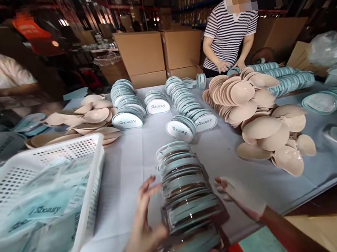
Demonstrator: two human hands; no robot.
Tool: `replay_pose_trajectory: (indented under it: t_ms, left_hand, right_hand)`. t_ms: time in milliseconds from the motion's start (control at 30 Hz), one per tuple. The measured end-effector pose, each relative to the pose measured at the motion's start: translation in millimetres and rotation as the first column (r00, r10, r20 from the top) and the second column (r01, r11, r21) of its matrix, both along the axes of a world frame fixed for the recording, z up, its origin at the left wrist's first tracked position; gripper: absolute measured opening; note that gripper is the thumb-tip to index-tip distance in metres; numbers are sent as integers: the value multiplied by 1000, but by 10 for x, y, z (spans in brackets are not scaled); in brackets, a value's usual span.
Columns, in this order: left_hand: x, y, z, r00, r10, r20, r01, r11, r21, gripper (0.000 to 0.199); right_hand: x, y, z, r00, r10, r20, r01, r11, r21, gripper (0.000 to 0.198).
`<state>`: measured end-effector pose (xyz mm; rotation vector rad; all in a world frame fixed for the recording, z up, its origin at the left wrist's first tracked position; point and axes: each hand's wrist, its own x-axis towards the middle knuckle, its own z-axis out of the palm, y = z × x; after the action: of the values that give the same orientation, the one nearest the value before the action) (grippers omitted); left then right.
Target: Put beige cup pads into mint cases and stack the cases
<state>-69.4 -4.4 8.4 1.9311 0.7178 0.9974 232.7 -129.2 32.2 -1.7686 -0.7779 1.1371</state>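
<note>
In front of me a row of clear plastic cases (186,185) with light-blue inserts runs toward me across the table, standing on edge. My left hand (144,217) is beside the row's left side, fingers spread and thumb close to the cases; I cannot tell if it touches them. My right hand (242,197) hovers off the right side, fingers loosely bent and apart, holding nothing. Just beyond the row stand oval cases (178,129) with white fronts printed "beauty". To the right lies a pile of beige bra cups (265,132).
A white perforated basket (100,158) with printed blue bags stands at left. Beige cups (96,114) and more cases (127,119) lie beyond. Opposite, a person in a striped shirt (229,27) handles cases; another person (3,71) is at left. Cardboard boxes (141,53) stand behind.
</note>
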Motion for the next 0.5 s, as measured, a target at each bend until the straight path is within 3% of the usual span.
replay_pose_trajectory:
  t_ms: [67,100,167,233,333,500]
  left_hand:
    - [-199,-470,-203,1000,-2,-29,1,999,-33,86]
    - [-232,-641,-283,998,4,-55,-6,999,-35,84]
    - [-176,-837,-378,995,35,-92,-37,999,-19,78]
    - [-31,-874,-403,990,99,-104,-98,995,19,70]
    - [125,-814,-401,975,187,-124,-178,981,83,65]
    - [40,-767,-465,962,189,-198,-158,974,162,74]
  right_hand:
    - [-46,-236,-224,956,-59,-289,43,997,-63,83]
    - [-129,-280,-297,940,-46,-337,33,998,-44,85]
    - [-324,-251,-340,960,42,-278,-28,998,53,78]
    - [-463,-153,-287,977,115,-177,-93,988,127,73]
    - [-501,-51,-211,968,164,-187,-132,976,173,70]
    - [-373,-97,-359,958,197,-210,-168,975,148,73]
